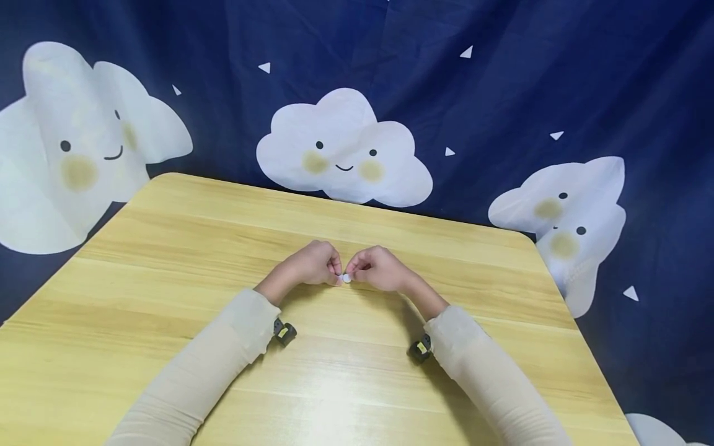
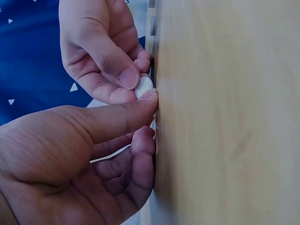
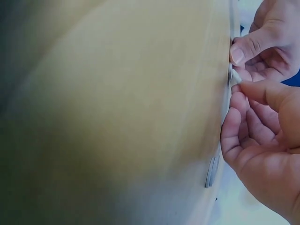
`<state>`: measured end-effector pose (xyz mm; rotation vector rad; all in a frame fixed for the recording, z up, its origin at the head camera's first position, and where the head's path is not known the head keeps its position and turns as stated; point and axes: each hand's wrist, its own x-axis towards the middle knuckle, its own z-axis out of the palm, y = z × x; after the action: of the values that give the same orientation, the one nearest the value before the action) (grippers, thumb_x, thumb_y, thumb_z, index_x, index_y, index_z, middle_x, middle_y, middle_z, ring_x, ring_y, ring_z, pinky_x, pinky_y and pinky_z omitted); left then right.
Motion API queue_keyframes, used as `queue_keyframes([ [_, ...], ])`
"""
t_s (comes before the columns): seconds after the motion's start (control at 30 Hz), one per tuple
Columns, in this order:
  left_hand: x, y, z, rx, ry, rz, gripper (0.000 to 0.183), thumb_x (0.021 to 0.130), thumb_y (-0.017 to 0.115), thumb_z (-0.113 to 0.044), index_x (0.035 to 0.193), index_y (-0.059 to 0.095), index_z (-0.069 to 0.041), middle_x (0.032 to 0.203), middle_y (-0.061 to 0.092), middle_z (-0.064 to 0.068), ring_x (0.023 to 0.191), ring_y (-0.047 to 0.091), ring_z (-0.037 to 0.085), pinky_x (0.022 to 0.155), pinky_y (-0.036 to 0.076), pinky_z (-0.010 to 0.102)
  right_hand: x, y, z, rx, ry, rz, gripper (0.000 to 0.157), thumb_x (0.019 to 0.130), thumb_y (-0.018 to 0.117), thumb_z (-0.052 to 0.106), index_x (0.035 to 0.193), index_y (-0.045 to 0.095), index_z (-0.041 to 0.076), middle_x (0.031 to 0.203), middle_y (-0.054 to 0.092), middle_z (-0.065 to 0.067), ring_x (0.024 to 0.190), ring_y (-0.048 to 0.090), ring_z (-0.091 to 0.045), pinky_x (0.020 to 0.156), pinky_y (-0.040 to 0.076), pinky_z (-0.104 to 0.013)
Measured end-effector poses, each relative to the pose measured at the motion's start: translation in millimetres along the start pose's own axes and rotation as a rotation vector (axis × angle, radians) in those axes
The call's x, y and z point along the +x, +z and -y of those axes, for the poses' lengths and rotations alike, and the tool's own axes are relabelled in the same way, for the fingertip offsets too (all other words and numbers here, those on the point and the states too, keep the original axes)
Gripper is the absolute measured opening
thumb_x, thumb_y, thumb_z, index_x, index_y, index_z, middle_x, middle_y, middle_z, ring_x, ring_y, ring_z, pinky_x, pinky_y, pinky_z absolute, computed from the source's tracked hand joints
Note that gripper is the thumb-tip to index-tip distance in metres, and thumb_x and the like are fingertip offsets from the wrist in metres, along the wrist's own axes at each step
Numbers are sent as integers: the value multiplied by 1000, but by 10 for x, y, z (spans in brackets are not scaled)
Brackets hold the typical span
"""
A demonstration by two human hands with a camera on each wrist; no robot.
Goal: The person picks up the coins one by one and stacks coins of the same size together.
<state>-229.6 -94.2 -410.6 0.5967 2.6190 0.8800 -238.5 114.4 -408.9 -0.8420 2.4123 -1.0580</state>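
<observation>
A small, round white disc (image 1: 347,279) is between the two hands, just over the table's surface. My right hand (image 1: 381,269) pinches it between thumb and fingertip, and its flat face shows in the left wrist view, where the disc (image 2: 143,86) sits under that thumb. From the other side my left hand (image 1: 317,263) meets it, thumb tip over its lower edge and the other fingers curled beneath. In the right wrist view the white piece (image 3: 236,76) appears edge-on at the right thumb. Whether the left fingertips hold a second white piece is hard to tell.
Both hands are above a light wood-grain table (image 1: 167,260) with rounded far corners. Behind it hangs a dark blue curtain (image 1: 502,74) printed with white clouds and triangles. Small black wrist cameras (image 1: 286,333) hang below the cuffs of the pale sleeves (image 1: 206,365).
</observation>
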Motion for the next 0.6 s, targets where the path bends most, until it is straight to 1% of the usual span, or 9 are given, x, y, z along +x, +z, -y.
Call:
queue_keyframes([
  [0.13, -3, -4, -8, 10, -13, 2, 15, 83, 87, -15, 81, 72, -11, 75, 65, -1, 71, 57, 14, 68, 48, 27, 32, 22, 22, -28, 35, -11, 10, 95, 65, -1, 98, 75, 1, 90, 74, -4, 71, 55, -9, 68, 47, -22],
  [0.23, -21, -13, -22, 15, -26, 4, 15, 84, 86, -15, 79, 72, -11, 73, 65, -1, 69, 56, 14, 66, 48, 26, 60, 44, 40, -36, 57, -21, 9, 94, 66, 0, 96, 75, 2, 86, 72, -2, 64, 49, -9, 63, 43, -22],
  [0.47, -45, -19, -42, 20, -25, -3, 16, 84, 86, -15, 77, 72, -11, 71, 64, -1, 67, 55, 13, 64, 47, 26, 84, 73, 69, -35, 84, -31, 10, 94, 65, 0, 96, 75, 1, 86, 73, -3, 64, 51, -9, 63, 44, -21],
  [0.6, -44, -22, -58, 22, -26, -3, 16, 84, 86, -15, 77, 72, -11, 70, 64, -1, 67, 56, 13, 64, 47, 26, 72, 69, 69, -14, 93, -31, 11, 95, 64, 0, 97, 75, 1, 88, 73, -3, 64, 50, -10, 64, 44, -22],
])
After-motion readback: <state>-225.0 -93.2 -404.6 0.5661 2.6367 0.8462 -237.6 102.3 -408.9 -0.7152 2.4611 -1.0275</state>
